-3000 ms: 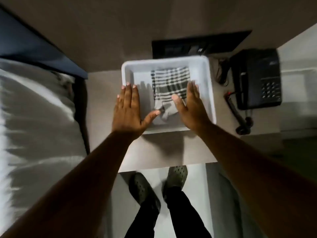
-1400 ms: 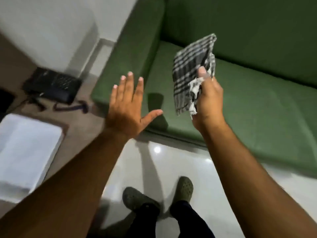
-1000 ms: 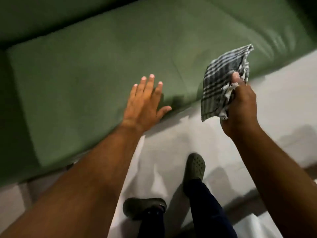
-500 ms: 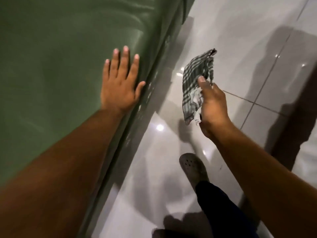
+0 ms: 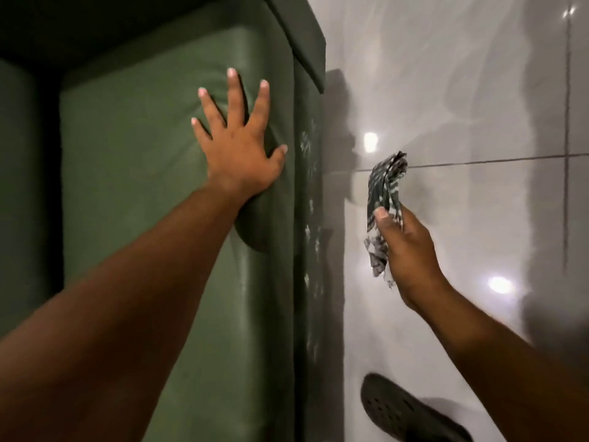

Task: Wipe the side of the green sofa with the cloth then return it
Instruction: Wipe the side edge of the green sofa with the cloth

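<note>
- The floor point(image 5: 462, 90) is glossy pale tile, crossed by dark grout lines and dotted with bright reflected lights.
- The green sofa point(image 5: 143, 186) stands on it at the left, with pale marks along its side.
- A dark perforated shoe point(image 5: 404, 409) rests on the tile at the bottom edge.

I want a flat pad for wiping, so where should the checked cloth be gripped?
The cloth hangs bunched from the right hand, which pinches its lower middle. Better to regrip the loose upper end from above, spreading the folds across the palm.
</note>
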{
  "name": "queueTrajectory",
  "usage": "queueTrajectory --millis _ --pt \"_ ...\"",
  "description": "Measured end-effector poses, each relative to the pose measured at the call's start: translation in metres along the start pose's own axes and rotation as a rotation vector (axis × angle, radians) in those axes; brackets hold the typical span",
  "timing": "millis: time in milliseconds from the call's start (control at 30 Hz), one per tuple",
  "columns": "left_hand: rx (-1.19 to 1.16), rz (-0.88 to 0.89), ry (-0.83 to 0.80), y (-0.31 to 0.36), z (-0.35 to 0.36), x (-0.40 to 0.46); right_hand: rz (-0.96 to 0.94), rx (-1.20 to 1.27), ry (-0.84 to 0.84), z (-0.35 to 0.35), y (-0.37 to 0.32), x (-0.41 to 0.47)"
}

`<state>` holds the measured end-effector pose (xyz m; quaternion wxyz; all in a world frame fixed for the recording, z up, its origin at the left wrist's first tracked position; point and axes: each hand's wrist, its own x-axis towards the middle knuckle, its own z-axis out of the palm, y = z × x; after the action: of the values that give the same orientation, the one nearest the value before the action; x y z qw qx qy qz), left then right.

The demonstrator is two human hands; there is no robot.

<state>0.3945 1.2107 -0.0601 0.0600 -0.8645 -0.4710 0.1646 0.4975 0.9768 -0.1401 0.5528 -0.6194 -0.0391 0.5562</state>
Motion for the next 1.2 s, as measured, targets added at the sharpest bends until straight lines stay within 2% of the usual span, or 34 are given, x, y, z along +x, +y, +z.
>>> queueTrajectory --millis 133,333,533,667,767,867,967,1067,1200 --pt "-0.044 -0.093 0.053 0.0 -0.006 0.043 -0.04 0.017 -0.06 0.021 0.002 0.026" --pt "-0.027 -0.114 0.203 0.001 0.012 0.052 -0.052 0.0 -0.099 0.052 -0.011 0.093" --pt "-0.027 -0.118 0.341 -0.001 0.037 0.058 -0.03 0.103 -0.168 0.104 0.01 0.141" --pt "-0.021 -0.128 0.354 0.0 0.039 0.059 -0.095 -0.004 -0.215 0.121 0.013 0.147" --pt "-0.024 -0.135 0.368 0.001 0.039 0.058 -0.133 -0.021 -0.084 0.121 0.016 0.164" --pt "-0.022 -0.137 0.366 0.003 0.039 0.059 -0.287 -0.079 -0.022 0.136 0.021 0.179" --pt "-0.004 -0.144 0.373 0.006 0.038 0.059 -0.328 -0.036 -0.062 0.151 0.028 0.184" --pt "0.002 -0.138 0.386 0.006 0.041 0.06 -0.423 -0.17 -0.102 0.151 0.027 0.198" --pt "-0.012 -0.119 0.416 0.007 0.044 0.061 -0.508 -0.225 -0.103 0.155 -0.005 0.248"
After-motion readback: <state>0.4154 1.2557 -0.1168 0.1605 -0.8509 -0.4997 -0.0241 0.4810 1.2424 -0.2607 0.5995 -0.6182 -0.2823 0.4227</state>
